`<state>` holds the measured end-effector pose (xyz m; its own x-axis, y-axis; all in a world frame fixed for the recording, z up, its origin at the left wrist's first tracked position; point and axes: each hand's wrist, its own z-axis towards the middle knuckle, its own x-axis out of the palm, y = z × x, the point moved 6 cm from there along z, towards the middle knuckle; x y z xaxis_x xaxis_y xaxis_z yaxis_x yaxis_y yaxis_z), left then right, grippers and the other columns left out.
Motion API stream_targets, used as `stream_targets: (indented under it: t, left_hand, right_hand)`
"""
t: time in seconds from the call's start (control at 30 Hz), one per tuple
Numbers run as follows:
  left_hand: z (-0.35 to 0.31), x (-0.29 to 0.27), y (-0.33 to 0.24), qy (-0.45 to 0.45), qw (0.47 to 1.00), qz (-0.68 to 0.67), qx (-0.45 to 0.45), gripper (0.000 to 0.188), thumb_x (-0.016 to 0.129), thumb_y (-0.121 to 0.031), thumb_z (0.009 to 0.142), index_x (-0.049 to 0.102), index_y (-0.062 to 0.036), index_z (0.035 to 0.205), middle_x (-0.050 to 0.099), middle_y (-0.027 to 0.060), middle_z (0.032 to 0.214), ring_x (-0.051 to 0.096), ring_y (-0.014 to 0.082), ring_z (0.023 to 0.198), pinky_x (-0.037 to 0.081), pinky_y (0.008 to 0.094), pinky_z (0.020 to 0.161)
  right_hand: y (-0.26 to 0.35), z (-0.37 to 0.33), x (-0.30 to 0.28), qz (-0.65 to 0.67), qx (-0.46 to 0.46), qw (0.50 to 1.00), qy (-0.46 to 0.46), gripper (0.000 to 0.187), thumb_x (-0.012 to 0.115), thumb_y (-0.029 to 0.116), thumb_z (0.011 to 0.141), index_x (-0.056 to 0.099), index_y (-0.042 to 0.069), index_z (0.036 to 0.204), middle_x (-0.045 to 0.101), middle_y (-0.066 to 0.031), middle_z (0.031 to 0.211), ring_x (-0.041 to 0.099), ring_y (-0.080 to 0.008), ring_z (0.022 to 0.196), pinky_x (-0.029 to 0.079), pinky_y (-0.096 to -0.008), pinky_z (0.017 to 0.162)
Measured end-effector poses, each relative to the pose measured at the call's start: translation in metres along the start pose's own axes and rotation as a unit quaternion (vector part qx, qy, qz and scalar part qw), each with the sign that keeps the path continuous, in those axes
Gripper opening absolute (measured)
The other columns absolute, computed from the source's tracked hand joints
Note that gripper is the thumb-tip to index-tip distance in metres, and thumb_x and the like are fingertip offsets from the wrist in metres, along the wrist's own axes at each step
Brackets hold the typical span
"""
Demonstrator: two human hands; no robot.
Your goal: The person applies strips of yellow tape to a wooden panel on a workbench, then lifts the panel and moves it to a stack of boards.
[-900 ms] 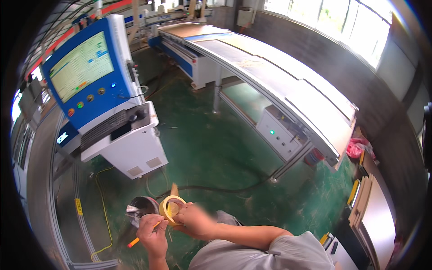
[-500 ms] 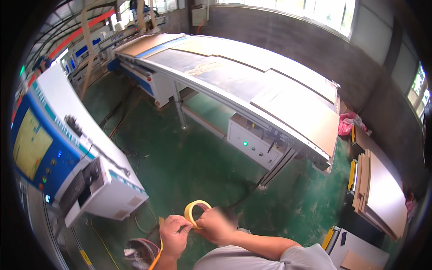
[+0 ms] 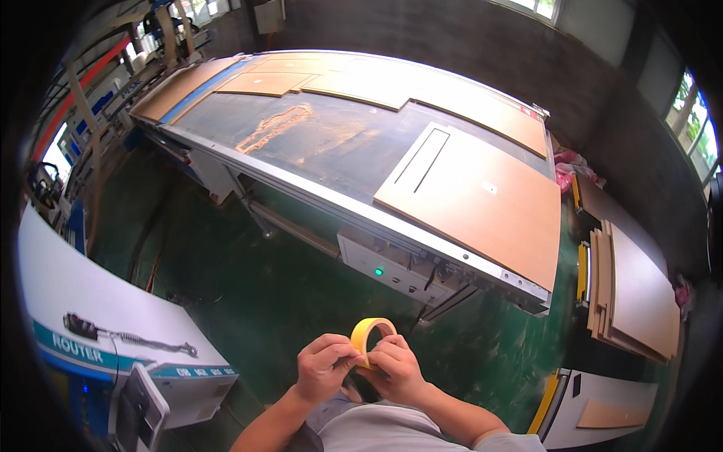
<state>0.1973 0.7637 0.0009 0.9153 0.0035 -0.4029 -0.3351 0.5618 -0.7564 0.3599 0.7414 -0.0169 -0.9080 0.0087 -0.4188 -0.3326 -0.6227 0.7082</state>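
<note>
Near the bottom middle, my right hand (image 3: 399, 371) grips a roll of yellow tape (image 3: 362, 331) from its right side, the ring standing on edge. On the roll's left side, my left hand (image 3: 324, 368) is closed, its thumb and fingertips pinched together at the lower edge of the tape. Whether a loose tape end sits in that pinch is too small to make out. Both hands are held in front of my body, above the green floor and short of the long machine table.
Ahead lies the long table (image 3: 331, 187) with a metal front rail, bearing wood panels (image 3: 482, 196) and sawdust. A control box (image 3: 392, 271) with a green light hangs beneath. A white-and-blue console (image 3: 113, 301) stands left; stacked boards (image 3: 640, 294) lie right.
My view has shifted, and the table's near panel now shows larger and more fully. Both hands stay at the tape roll, which sits farther right in view.
</note>
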Motion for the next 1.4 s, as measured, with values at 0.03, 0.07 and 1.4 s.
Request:
stream_targets:
  t: [0.03, 0.07, 1.4]
  left_hand:
    - [0.013, 0.003, 0.017, 0.019, 1.0, -0.012, 0.001, 0.02, 0.091, -0.008, 0.079, 0.075, -0.0043, 0.091, 0.07, 0.0081, 0.09, 0.068, 0.0213, 0.075, 0.056, 0.0317, 0.065]
    - [0.03, 0.008, 0.034, 0.034, 0.999, -0.029, 0.004, 0.021, 0.09, -0.008, 0.079, 0.075, -0.0042, 0.092, 0.07, 0.0083, 0.09, 0.068, 0.0216, 0.075, 0.056, 0.0317, 0.065]
    - [0.533, 0.229, 0.34, 0.33, 0.912, -0.238, 0.044, 0.023, 0.086, -0.019, 0.087, 0.068, -0.0055, 0.093, 0.065, 0.0094, 0.09, 0.063, 0.0238, 0.078, 0.052, 0.0343, 0.069]
  right_hand:
    - [-0.014, 0.007, 0.003, -0.008, 0.019, 1.0, -0.01, 0.028, 0.088, 0.005, 0.074, 0.07, 0.005, 0.096, 0.063, -0.006, 0.083, 0.063, -0.0253, 0.076, 0.048, -0.0392, 0.085]
    - [-0.028, 0.02, 0.002, -0.018, 0.03, 0.999, -0.016, 0.027, 0.088, 0.005, 0.075, 0.07, 0.005, 0.095, 0.062, -0.0057, 0.081, 0.063, -0.0247, 0.075, 0.049, -0.0393, 0.085]
    - [-0.407, 0.348, -0.113, -0.13, 0.256, 0.913, -0.29, 0.026, 0.088, 0.007, 0.076, 0.063, 0.004, 0.083, 0.057, -0.0084, 0.077, 0.057, -0.031, 0.074, 0.048, -0.0417, 0.082]
